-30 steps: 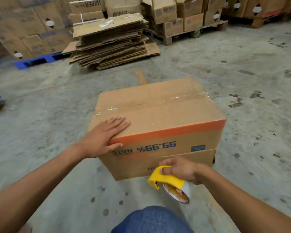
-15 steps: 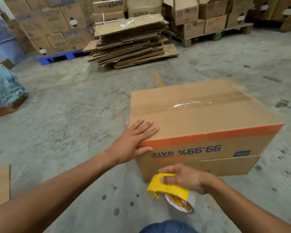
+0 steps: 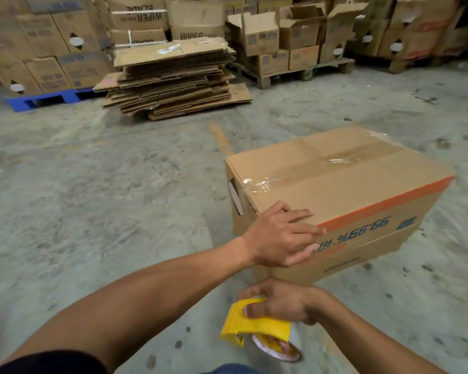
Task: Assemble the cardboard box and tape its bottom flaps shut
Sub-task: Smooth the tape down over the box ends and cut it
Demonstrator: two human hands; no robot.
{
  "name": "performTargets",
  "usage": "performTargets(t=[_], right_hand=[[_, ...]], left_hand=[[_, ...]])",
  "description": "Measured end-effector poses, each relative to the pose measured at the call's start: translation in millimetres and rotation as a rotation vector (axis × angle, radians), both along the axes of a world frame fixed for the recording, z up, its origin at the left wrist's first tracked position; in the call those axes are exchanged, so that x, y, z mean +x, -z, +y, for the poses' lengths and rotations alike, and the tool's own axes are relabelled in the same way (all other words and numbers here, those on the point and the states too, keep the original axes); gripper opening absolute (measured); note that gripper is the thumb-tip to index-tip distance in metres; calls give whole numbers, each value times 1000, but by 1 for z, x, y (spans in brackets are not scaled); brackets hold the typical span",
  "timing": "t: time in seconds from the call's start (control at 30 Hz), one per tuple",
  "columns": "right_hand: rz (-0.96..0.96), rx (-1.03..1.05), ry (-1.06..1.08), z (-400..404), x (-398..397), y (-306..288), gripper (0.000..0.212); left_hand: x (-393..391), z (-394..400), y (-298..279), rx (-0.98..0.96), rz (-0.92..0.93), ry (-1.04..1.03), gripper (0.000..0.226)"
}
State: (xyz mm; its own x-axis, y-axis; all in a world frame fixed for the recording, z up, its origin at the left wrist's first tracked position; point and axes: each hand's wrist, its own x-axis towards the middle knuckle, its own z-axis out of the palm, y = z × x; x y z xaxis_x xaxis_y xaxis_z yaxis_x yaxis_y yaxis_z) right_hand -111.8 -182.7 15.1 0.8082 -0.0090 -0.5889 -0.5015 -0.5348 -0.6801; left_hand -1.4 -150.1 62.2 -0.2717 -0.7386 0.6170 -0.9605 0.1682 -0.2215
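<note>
A brown cardboard box (image 3: 343, 184) stands on the concrete floor at the right, upside down, with blue print and an orange stripe on its near side. Clear tape runs along the seam of its top flaps and over the left edge. My left hand (image 3: 281, 234) lies flat over the box's near left corner, fingers spread across the top edge and the printed side. My right hand (image 3: 278, 303) is below it, near the floor, gripping a yellow tape dispenser (image 3: 257, 326) with a roll of tape under it.
A pile of flattened cardboard (image 3: 173, 82) lies on the floor behind. Stacked cartons stand on a blue pallet (image 3: 46, 99) at the left and on a wooden pallet (image 3: 303, 74) at the back right. Bare concrete floor spreads to the left of the box.
The view has swung left, so the box now sits further right. My left hand has slid from the top face to the near left corner. The right hand still holds the dispenser.
</note>
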Motion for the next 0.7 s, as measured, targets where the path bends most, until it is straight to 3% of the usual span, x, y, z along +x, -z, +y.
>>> performTargets(t=[0.07, 0.17, 0.27, 0.4, 0.47, 0.57, 0.63, 0.7], right_hand=[[8, -9, 8, -3, -5, -1, 37], [16, -10, -3, -8, -13, -2, 49], [32, -3, -13, -12, -15, -1, 35], [-37, 6, -52, -7, -5, -18, 61], [-90, 2, -82, 1, 4, -35, 65], [-216, -22, -138, 10, 18, -67, 54], [-312, -13, -126, 11, 26, -93, 50], [-405, 42, -83, 7, 33, -120, 48]], left_hand=[[1, -8, 2, 15, -12, 36, 24], [9, -9, -3, 146, -28, 52, 31], [29, 5, -17, 332, -29, 62, 44], [74, 47, -32, 385, -15, -79, 53], [97, 70, -41, 355, 62, -171, 50], [118, 94, -55, 268, 184, -312, 42], [123, 98, -66, 243, 385, -394, 38], [123, 95, -83, 306, 709, -478, 35]])
